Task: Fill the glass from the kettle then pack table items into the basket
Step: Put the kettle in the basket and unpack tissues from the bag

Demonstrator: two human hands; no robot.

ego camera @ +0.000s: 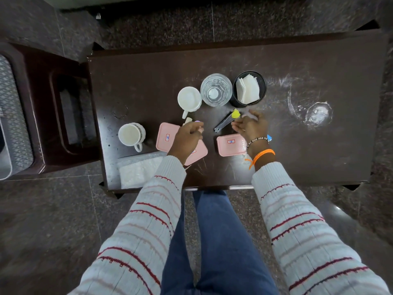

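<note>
so the glass (216, 90) sits at the back of the dark worktop (319, 156), between a white mug (189, 99) and a black holder of napkins (249, 88). left hand (186, 139) is curled round something small, can't tell what, over a pink lidded box (167, 136). right hand (251, 126) hangs loose, fingers relaxed, just beside a yellow-tipped metal tool (226, 120). the basket (12, 118) is far left.

glass (216, 90) between mug (189, 99) on left and napkin holder (249, 88) on right, lidded boxes (230, 145) nearer
</note>
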